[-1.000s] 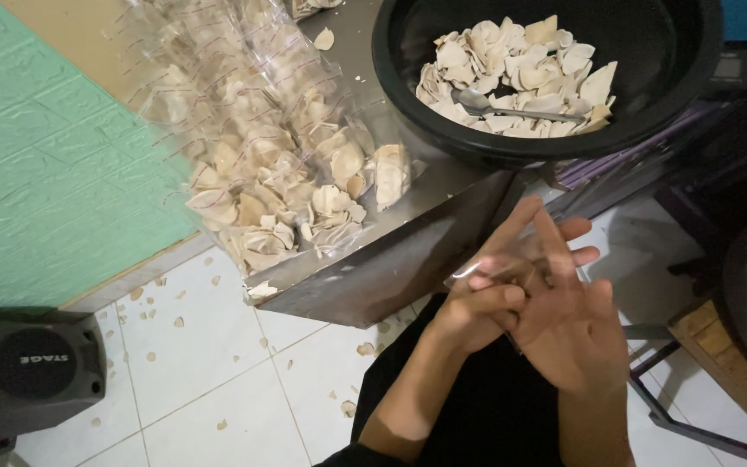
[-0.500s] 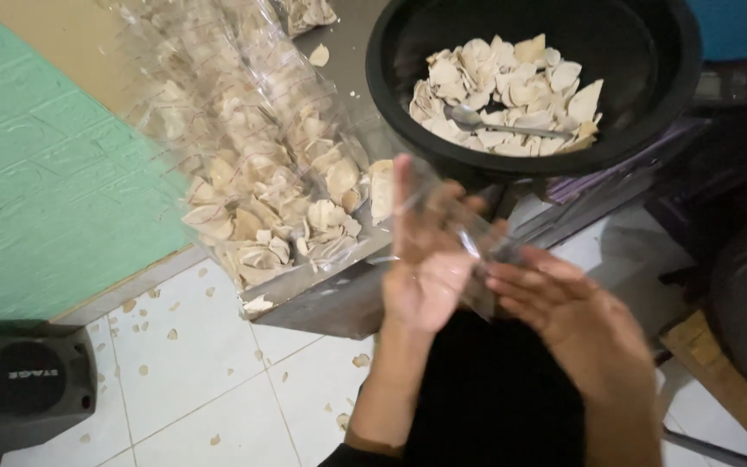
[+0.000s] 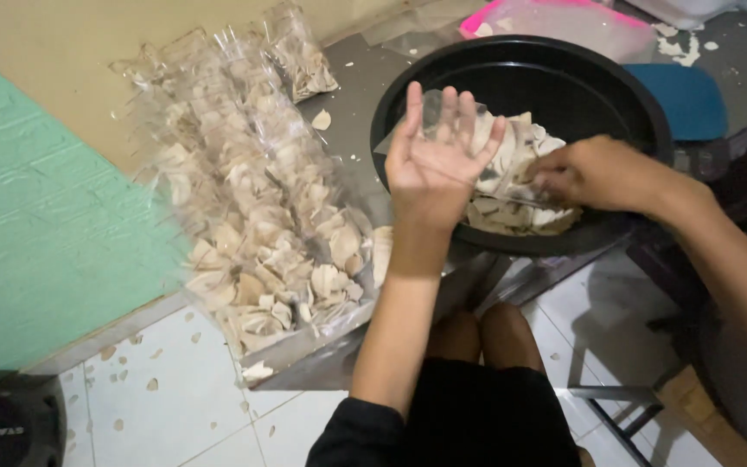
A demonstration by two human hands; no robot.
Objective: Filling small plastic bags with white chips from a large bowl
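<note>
- Both of your hands had left your lap since a second ago, when they worked the bag open together, and had gone up over the black basin (image 3: 616, 82).
- Your left hand (image 3: 430, 169) was raised palm up with fingers spread, and the small clear plastic bag (image 3: 443, 112) lay across the fingertips, held loosely rather than clenched.
- Your right hand (image 3: 594, 173) was closed around the handle of a metal spoon (image 3: 525, 197) down among the pale crackers (image 3: 512, 186) in the basin.
- To the left, sealed bags of crackers (image 3: 261, 216) were heaped on the steel table (image 3: 352, 99).
- Risk: the bag's mouth looked barely open and lightly held, so a full scoop could miss it or drag it off your fingers, spilling crackers onto the tiled floor (image 3: 201, 380).
</note>
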